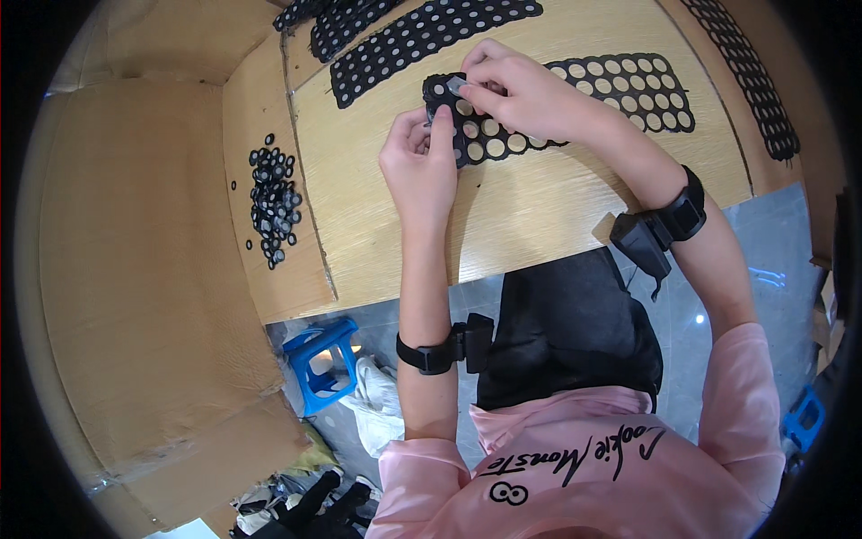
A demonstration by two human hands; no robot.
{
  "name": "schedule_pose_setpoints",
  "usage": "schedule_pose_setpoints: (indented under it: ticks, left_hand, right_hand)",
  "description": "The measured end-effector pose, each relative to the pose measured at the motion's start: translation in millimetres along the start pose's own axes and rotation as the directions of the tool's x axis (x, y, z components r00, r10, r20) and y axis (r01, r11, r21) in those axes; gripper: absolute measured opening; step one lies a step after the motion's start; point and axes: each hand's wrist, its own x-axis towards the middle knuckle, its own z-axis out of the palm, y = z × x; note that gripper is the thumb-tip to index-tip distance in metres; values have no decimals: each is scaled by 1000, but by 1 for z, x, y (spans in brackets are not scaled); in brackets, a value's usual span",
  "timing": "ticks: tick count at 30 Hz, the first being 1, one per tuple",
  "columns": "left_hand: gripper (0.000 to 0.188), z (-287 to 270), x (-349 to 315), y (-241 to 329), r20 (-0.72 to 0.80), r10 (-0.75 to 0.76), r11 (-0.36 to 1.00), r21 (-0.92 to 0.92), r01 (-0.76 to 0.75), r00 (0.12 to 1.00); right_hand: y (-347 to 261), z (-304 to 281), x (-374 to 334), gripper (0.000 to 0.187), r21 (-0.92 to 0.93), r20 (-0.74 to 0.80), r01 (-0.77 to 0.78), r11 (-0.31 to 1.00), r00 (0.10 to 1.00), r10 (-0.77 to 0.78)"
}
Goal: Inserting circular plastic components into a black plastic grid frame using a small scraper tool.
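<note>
Black sheet of pale round discs, one, set in rows, lying across the upper centre of the frame on your light wood-grained table; its middle stretch is partly hidden by your right hand. Your right thumb and forefinger are pinched together on a small greyish piece at the sheet's left end, the other fingers bent. Your left hand is at that same end: thumb laid over the sheet's left edge, fingers curled close beside it, the gap nearly closed; whether they clasp the sheet from beneath cannot be told. Also listed: a dotted black sheet, upper centre-left; further black sheets, heaped at the top left; a long black strip, upper right; a loose heap of small black rings, left of centre, pale in their middles. On your forearms, two black straps with box-shaped units, left and right. Below the table, lower left: one blue stool, beside a whitish bag. Far left: a broad brown cardboard panel.
</note>
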Motion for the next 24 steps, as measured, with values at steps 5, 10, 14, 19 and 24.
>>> schedule_pose_setpoints:
  ticks: [5, 10, 14, 19, 24]
  left_hand:
    - [12, -1, -3, 4, -32, -65, 988, 136, 69, 997]
    - [20, -9, 3, -7, -6, -2, 980, 199, 3, 1000]
    - [21, -6, 3, -8, -1, -2, 985, 172, 2, 1000]
    - [18, -3, 0, -2, -16, 8, 985, 173, -6, 1000]
    - [16, -1, -2, 4, -28, -18, 994, 111, 21, 999]
  right_hand:
    - [-10, -14, -2, 29, 35, 19, -72, 997, 997, 71]
    - [-17, -32, -3, 31, -53, 84, 43, 998, 996, -39]
    - [-17, -37, -1, 30, 42, 162, -13, 999, 987, 6]
    - [-14, -18, -3, 28, 75, 173, -74, 994, 983, 60]
    - [-7, -16, -1, 26, 192, 179, -85, 978, 983, 50]
